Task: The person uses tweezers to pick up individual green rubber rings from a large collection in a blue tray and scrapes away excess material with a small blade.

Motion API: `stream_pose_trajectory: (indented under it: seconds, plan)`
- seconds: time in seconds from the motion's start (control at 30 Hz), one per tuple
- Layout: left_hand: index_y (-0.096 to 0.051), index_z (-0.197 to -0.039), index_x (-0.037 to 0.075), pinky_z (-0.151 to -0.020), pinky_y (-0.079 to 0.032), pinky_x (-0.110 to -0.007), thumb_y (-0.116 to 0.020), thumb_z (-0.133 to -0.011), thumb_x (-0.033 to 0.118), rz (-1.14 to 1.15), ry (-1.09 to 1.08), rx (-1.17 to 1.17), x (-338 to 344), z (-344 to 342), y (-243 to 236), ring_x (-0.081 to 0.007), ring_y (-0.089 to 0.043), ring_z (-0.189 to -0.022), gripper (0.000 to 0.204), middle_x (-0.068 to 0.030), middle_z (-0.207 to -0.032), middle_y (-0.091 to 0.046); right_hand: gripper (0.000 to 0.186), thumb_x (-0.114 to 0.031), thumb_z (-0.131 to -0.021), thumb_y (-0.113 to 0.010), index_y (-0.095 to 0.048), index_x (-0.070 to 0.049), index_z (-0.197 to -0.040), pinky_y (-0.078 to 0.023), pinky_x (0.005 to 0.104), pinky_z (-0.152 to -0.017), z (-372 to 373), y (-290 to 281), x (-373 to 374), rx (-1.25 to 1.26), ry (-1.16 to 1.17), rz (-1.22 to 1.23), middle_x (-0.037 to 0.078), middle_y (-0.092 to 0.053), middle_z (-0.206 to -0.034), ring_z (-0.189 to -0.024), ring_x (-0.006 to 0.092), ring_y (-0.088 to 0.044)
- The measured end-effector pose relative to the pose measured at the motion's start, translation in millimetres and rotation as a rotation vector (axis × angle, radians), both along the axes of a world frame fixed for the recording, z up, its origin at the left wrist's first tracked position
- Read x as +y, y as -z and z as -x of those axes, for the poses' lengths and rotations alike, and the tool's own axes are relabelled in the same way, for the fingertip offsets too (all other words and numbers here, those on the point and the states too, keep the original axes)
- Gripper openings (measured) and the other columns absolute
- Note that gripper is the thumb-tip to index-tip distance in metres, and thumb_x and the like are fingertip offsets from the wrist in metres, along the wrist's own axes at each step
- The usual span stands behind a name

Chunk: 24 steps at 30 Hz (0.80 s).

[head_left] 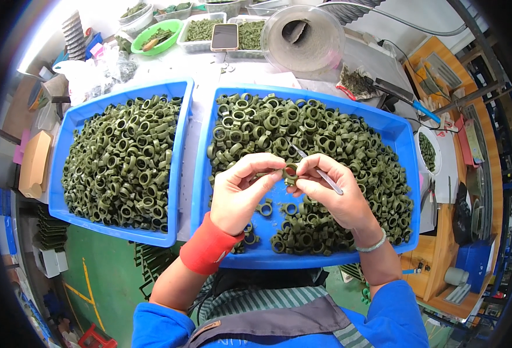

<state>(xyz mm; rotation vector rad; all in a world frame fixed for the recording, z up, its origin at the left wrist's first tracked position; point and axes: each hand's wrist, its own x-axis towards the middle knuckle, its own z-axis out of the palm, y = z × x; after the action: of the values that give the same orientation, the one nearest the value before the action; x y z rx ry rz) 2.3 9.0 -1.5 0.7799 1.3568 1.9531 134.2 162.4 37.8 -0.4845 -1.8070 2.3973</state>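
Above the right-hand blue tray (209,116) I hold one dark green ring (290,174) between both hands. The thumb and forefinger of my left hand (238,194) pinch its left side; a red band circles that wrist. Fingers of my right hand (343,194) close on the ring's other side. That same hand also grips a slim metal tool (329,181), its thin tip pointing up and away. Loose green rings (320,130) of the same kind fill most of the tray, with a bare blue patch below my fingers.
To the left, a second blue tray (176,217) is heaped with similar green rings. Behind stand a bright green bowl (175,28), clear tubs (201,43) of green pieces with a phone (224,37) on them, and a round clear container (273,61). A blue-handled tool (425,111) lies right.
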Motion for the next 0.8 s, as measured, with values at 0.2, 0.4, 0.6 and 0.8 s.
stream_pose_trajectory:
  seconds: [0.2, 0.4, 0.6, 0.8]
  plan:
    - [-0.068, -0.109, 0.0, -0.09, -0.051, -0.026, -0.066, -0.09, -0.004, -0.033, -0.023, -0.016, 0.6, 0.4, 0.7, -0.013, -0.064, -0.102, 0.02, -0.0072, -0.11, -0.067, 0.016, -0.002, -0.094, -0.063, -0.056, 0.0, -0.108, -0.054, 0.0264, -0.089, 3.4, 5.9, -7.3, 0.077, 0.083, -0.04, 0.005, -0.063, -0.107, -0.099, 0.0127, -0.065]
    - [-0.066, -0.111, -0.002, -0.093, -0.052, -0.029, -0.065, -0.091, -0.003, -0.07, -0.006, -0.236, -0.3, 0.9, -1.4, -0.0149, -0.065, -0.103, 0.02, -0.0095, -0.111, -0.069, 0.014, 0.0, -0.094, -0.062, -0.056, -0.002, -0.107, -0.052, 0.0291, -0.088, 6.0, 8.3, -10.9, 0.099, 0.142, -0.038, 0.006, -0.064, -0.106, -0.095, 0.0137, -0.064]
    - [-0.067, -0.111, -0.002, -0.094, -0.052, -0.03, -0.065, -0.091, -0.002, -0.09, 0.014, -0.314, 0.7, 0.3, -2.7, -0.0156, -0.065, -0.103, 0.02, -0.01, -0.111, -0.069, 0.016, 0.0, -0.094, -0.063, -0.055, -0.001, -0.108, -0.052, 0.0289, -0.093, 8.1, 12.0, -13.8, 0.139, 0.182, 0.059, 0.007, -0.062, -0.107, -0.099, 0.0133, -0.063]
    - [-0.065, -0.113, -0.002, -0.095, -0.052, -0.03, -0.066, -0.091, -0.001, -0.07, 0.03, -0.399, -1.8, 1.8, -2.1, -0.0167, -0.065, -0.105, 0.022, -0.0114, -0.112, -0.069, 0.018, 0.0, -0.094, -0.063, -0.054, -0.001, -0.11, -0.052, 0.0289, -0.093, 8.4, 13.6, -14.4, 0.144, 0.174, 0.049, 0.007, -0.062, -0.109, -0.1, 0.0135, -0.063]
